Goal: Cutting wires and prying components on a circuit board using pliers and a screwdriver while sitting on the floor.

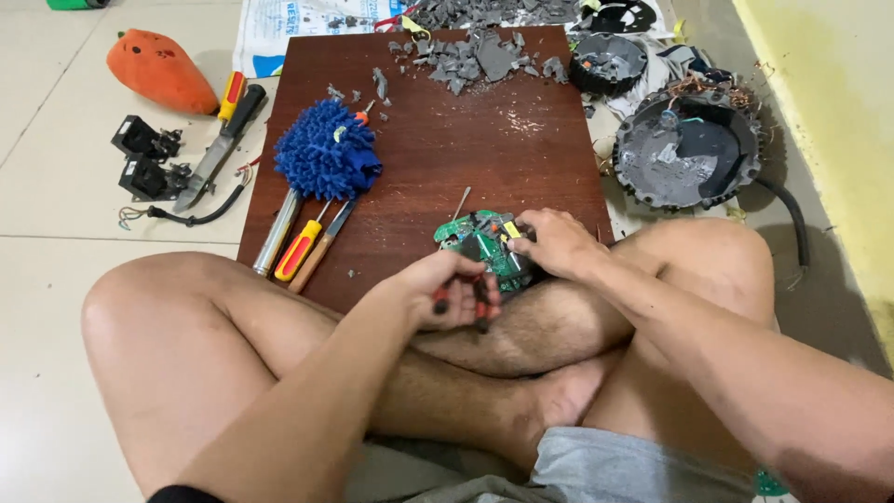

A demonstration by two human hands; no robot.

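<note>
Green circuit board (481, 244) sits at the near edge of the dark wooden board (438, 140), just above the person's crossed legs, close to the body where both hands meet it. Right hand (551, 242) lies over the circuit board's right side, fingers curled down and closed on its edge, apparently to pin it steady. Left hand (445, 291) is closed around the red-and-black handles of a pair of pliers (463, 300), whose nose points up into the circuit board; the tips are hidden among the components. A thin metal rod (461, 201) lies just beyond the circuit board. Further left on the wooden board: a blue fluffy duster head (326, 154), below it a steel tube (277, 233), a red-and-yellow screwdriver (303, 248) and a wooden-handled tool (323, 248), all near but apart from the hands. Grey plastic fragments (470, 54) litter the far edge. To the right on the floor, a round grey housing (687, 149) with copper wire at its rim. Left on the tiles: an orange carrot-shaped toy (158, 70), two black connector blocks (149, 158), a knife-like tool (219, 149). Nothing lies between hands and circuit board.
</note>
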